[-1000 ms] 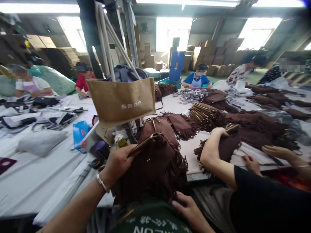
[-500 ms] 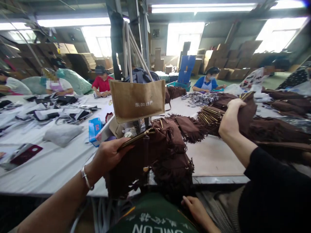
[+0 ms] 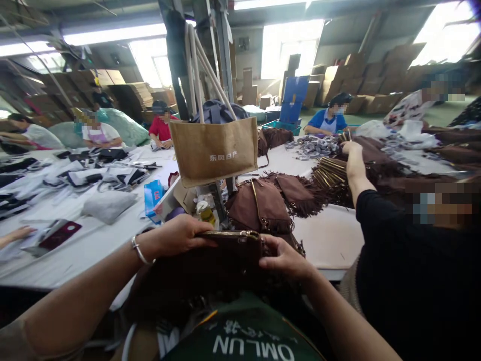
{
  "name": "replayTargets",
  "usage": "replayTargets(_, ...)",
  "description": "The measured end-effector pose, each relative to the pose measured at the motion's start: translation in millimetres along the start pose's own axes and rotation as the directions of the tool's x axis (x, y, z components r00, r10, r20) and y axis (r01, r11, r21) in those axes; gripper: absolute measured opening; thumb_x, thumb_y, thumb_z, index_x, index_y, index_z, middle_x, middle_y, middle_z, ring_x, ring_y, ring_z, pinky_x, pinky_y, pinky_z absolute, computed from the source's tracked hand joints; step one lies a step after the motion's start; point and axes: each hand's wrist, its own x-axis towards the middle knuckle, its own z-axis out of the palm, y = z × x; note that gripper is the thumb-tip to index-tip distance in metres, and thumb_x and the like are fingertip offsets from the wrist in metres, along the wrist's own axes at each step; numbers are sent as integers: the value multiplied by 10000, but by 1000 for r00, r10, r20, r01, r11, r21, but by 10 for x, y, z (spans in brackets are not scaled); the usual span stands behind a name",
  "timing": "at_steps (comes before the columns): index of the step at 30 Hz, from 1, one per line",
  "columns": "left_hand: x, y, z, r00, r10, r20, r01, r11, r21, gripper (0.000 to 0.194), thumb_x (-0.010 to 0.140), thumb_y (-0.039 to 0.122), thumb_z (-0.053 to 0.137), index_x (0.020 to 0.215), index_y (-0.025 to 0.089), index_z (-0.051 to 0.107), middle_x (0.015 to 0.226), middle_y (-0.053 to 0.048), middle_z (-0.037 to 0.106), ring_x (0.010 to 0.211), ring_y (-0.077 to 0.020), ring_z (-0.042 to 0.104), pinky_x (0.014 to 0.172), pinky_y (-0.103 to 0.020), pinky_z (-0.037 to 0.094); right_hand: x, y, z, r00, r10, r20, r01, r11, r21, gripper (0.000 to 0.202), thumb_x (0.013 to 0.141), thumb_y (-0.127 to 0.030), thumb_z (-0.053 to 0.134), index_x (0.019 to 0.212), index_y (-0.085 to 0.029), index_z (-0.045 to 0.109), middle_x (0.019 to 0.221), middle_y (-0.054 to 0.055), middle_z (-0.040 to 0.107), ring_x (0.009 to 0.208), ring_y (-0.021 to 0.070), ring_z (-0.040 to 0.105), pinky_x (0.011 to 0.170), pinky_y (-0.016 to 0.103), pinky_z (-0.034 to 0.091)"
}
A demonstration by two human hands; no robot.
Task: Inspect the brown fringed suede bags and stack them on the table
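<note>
Between my two hands is a dark brown bag [image 3: 225,255] with a gold zipper along its top edge, held low in front of the table. My left hand [image 3: 176,235], with a silver bangle at the wrist, pinches the left end of the zipper edge. At the right end, my right hand [image 3: 285,255] grips the corner beside the zipper pull, thumb and fingers closed on it. Just beyond lies a brown fringed bag [image 3: 259,203] with a zipper, on a pile of similar ones. The lower part of the held bag is in shadow.
A tan tote bag [image 3: 214,153] hangs from a post above the table. Below it stand a blue box [image 3: 153,200] and a yellow bottle [image 3: 206,213]. At right, a co-worker's arm [image 3: 356,165] reaches over a stack of gold-zippered pieces [image 3: 328,173]. Other people sit across the table.
The brown bag has come down and nearer my body, its zipper edge now level. My right hand has risen from my lap to its right end. The co-worker's arm reaches farther away.
</note>
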Motion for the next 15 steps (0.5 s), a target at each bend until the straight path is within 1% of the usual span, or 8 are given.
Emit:
replayTargets(2,-104,-92,-50,998,-28,52,30,999,-33,222,788,419,565,811,243,698,669,33,649,628,-132,565,594,-172,368,-240,239,-55,995,80,56,-82,996,32,276,594,-333,766,695,-182,558,670,-25,527,609,119,445,583,247,362)
replayTargets(3,-156,-139,-67,996,-45,72,49,998,-51,222,794,414,559,818,245,702,683,31,657,643,-136,573,606,-173,374,-377,354,-101,993,95,64,-98,994,49,279,599,-331,762,628,-186,525,639,-24,500,586,116,418,563,248,336)
replayTargets(7,-296,-249,-69,982,-89,167,107,989,-103,257,818,425,531,906,262,709,762,26,685,696,-148,601,634,-176,388,-861,754,-272,997,75,-15,-71,980,186,403,609,-375,743,455,-208,410,578,1,435,579,151,411,578,298,336)
replayTargets(9,-319,-246,-51,976,-106,190,127,986,-103,261,818,430,534,930,273,710,772,25,692,694,-148,603,634,-176,391,-1028,909,-319,992,108,-72,-87,964,249,405,595,-411,742,453,-221,413,566,4,408,571,165,400,577,317,342)
replayTargets(11,-330,-231,-43,977,-119,176,136,987,-88,242,806,433,553,908,283,714,757,23,692,681,-145,602,636,-177,391,-1150,1001,-342,983,160,-91,-133,961,243,391,610,-453,725,462,-226,443,582,23,427,580,178,411,582,329,346)
replayTargets(13,-342,-226,-44,979,-112,168,125,989,-72,215,794,436,576,865,289,717,735,20,689,661,-143,598,635,-180,388,-1231,1004,-346,976,213,-47,-198,956,218,363,632,-490,707,491,-223,506,638,52,477,623,189,439,607,333,351)
replayTargets(14,-349,-229,-45,980,-98,171,110,992,-59,207,793,436,581,851,291,716,728,17,688,658,-144,598,636,-184,386,-1253,970,-342,969,248,-8,-240,945,223,327,637,-520,697,562,-229,568,660,55,492,623,181,435,606,324,347)
replayTargets(15,-354,-234,-45,981,-80,177,88,995,-40,204,798,437,579,844,292,715,728,13,687,663,-147,600,639,-187,384,-1264,917,-333,958,286,21,-282,929,238,320,639,-556,684,694,-246,628,665,45,493,595,162,413,587,307,336)
